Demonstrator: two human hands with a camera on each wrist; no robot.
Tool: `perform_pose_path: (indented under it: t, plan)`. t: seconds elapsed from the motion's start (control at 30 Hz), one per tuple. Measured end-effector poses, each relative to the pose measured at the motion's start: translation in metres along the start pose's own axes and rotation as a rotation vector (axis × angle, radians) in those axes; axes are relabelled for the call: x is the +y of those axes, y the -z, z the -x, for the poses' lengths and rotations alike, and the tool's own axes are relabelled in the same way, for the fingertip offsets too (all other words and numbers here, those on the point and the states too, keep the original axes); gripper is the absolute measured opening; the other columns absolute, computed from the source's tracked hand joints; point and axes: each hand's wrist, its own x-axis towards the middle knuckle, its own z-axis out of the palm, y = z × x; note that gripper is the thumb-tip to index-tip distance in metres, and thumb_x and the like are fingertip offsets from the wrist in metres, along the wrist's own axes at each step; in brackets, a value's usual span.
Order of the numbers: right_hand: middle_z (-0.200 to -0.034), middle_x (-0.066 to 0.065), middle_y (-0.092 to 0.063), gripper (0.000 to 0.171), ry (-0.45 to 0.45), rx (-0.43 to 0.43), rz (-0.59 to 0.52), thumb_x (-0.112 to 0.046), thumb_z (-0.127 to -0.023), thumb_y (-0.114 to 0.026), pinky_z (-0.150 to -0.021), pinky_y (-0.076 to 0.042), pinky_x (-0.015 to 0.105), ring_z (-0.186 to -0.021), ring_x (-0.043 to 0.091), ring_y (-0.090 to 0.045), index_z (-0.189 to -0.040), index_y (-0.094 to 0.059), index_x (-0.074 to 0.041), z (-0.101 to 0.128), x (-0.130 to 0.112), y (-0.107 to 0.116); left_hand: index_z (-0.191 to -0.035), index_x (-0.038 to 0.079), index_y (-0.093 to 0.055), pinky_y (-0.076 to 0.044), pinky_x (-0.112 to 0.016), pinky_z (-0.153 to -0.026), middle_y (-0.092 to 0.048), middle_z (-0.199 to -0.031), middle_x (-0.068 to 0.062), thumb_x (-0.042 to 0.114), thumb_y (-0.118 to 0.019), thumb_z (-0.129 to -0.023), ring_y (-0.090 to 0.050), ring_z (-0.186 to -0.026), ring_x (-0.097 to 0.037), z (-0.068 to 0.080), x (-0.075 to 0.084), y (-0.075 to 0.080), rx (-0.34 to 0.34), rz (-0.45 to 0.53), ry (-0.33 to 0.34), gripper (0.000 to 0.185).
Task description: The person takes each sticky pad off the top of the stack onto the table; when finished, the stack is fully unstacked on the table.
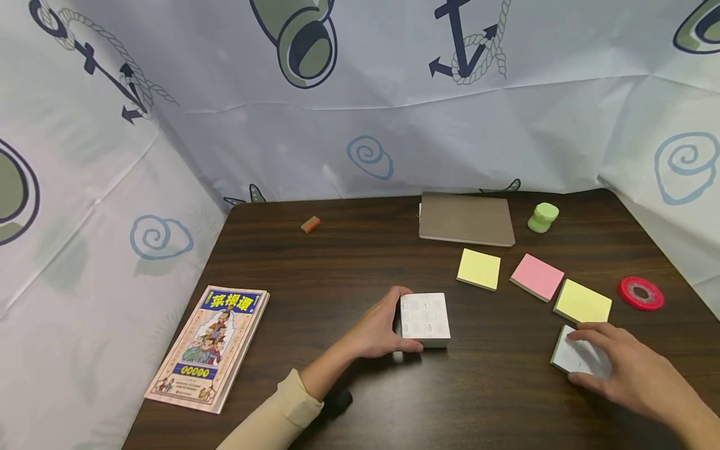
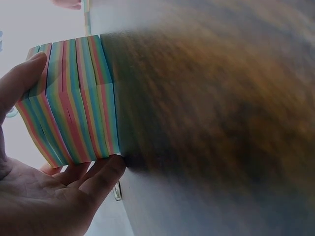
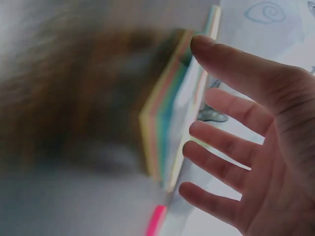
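My left hand [image 1: 382,328] grips a squared stack of sticky note pads [image 1: 425,315] from its left side. Thumb and fingers hold opposite sides. Its top is pale with small printed marks; in the left wrist view the striped sides of the stack [image 2: 74,103] show pink, yellow, green and blue layers. Over at the right, my right hand [image 1: 630,369] reaches over a white-topped sticky note pad [image 1: 574,353] on the table. Its fingers are spread and loosely straight in the right wrist view, the thumb close to the edge of the striped pad [image 3: 162,123].
Beyond the right hand lie a yellow pad [image 1: 583,301], a pink pad [image 1: 537,277] and another yellow pad [image 1: 479,269]. A red ring [image 1: 641,294], green knobbed object [image 1: 543,217], brown notebook [image 1: 465,219] and small orange block [image 1: 310,224] lie around. A book [image 1: 208,347] is at left.
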Motion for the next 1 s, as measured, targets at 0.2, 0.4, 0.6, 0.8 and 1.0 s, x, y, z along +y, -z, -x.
perform_pose_path:
  t: [0.2,0.4,0.6,0.8,1.0]
  plan:
    - [-0.117,0.009,-0.061,0.055,0.068,0.094,-0.029,-0.041,-0.065,-0.089,-0.063,-0.049,0.056,-0.100,0.033,-0.061,-0.111,-0.068,-0.019,-0.017,-0.030,0.014,-0.135,0.012,-0.039,-0.041,-0.034,-0.089,-0.053,-0.116,0.001,0.028,-0.093,-0.065,-0.054,-0.102,-0.022,0.001,0.000,0.000,-0.004,0.010,-0.002,0.090]
    - [-0.127,-0.001,-0.058,0.056,0.363,0.152,-0.107,-0.028,-0.069,-0.088,-0.082,-0.048,0.034,-0.108,0.019,-0.060,-0.120,-0.066,-0.019,-0.048,-0.084,0.002,-0.136,0.011,-0.038,-0.041,-0.035,-0.090,-0.053,-0.118,0.000,0.026,-0.093,-0.064,-0.053,-0.103,-0.018,0.001,-0.001,0.000,-0.005,0.005,-0.007,0.092]
    - [-0.144,0.005,-0.046,0.067,0.526,0.074,-0.193,-0.033,-0.076,-0.083,-0.098,-0.041,0.041,-0.127,0.020,-0.046,-0.136,-0.056,-0.018,-0.080,-0.139,-0.017,-0.137,0.013,-0.038,-0.042,-0.033,-0.089,-0.053,-0.120,0.001,0.026,-0.093,-0.066,-0.053,-0.103,-0.016,0.000,0.000,0.001,-0.017,0.002,-0.010,0.090]
    - [-0.149,0.010,-0.040,0.073,0.568,-0.017,-0.176,-0.040,-0.081,-0.079,-0.105,-0.034,0.050,-0.135,0.025,-0.036,-0.143,-0.049,-0.016,-0.105,-0.165,-0.025,-0.136,0.015,-0.038,-0.043,-0.031,-0.087,-0.052,-0.123,0.001,0.026,-0.091,-0.068,-0.054,-0.104,-0.016,-0.001,-0.002,0.001,-0.036,0.002,-0.026,0.087]
    - [-0.147,0.009,-0.043,0.072,0.583,-0.047,-0.201,-0.041,-0.082,-0.078,-0.104,-0.035,0.047,-0.131,0.025,-0.042,-0.143,-0.049,-0.014,-0.119,-0.173,-0.028,-0.138,0.017,-0.038,-0.043,-0.031,-0.087,-0.051,-0.128,0.001,0.030,-0.090,-0.069,-0.053,-0.103,-0.013,0.000,-0.003,0.002,-0.043,0.013,-0.025,0.087]
